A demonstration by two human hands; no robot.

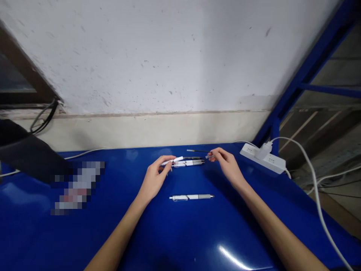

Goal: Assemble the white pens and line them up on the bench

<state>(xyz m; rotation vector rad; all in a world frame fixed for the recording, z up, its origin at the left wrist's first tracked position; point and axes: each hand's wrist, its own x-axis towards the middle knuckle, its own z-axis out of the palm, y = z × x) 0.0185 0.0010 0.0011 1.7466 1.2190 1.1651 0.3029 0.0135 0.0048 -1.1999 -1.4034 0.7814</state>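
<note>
1. Head view: looks forward and down over a glossy blue tabletop [84, 241] set against a scuffed white wall.
2. Left hand [156, 177]: closed in a pinch on a white pen barrel [172, 160], gripped between thumb and fingertips, held level just over the tabletop and pointing toward the other hand.
3. Right hand [227, 165]: pinching a small greyish tip piece [208, 156] between thumb and forefinger, with the remaining fingers loosely curled, near the far end of the barrel but apart from it.
4. Thin black refill [197, 151]: lying flat on the tabletop just behind both hands, close to the right fingertips; cannot tell whether touching them.
5. Two white pens [189, 163]: lying side by side between the hands, right beneath the held barrel; too small to tell whether whole.
6. Grey-gripped pen [191, 197]: lying alone nearer the body, well apart from either hand, apparently whole.
7. Judged from this: one pen complete, one in pieces across both hands and the tabletop, refill not yet in the barrel, pair in the middle untouched.
8. Elsewhere: white power strip [275, 162] near the right edge, with a white plug [264, 150] and a pale cable [313, 177] trailing off; a black object [25, 154] at far left.
</note>
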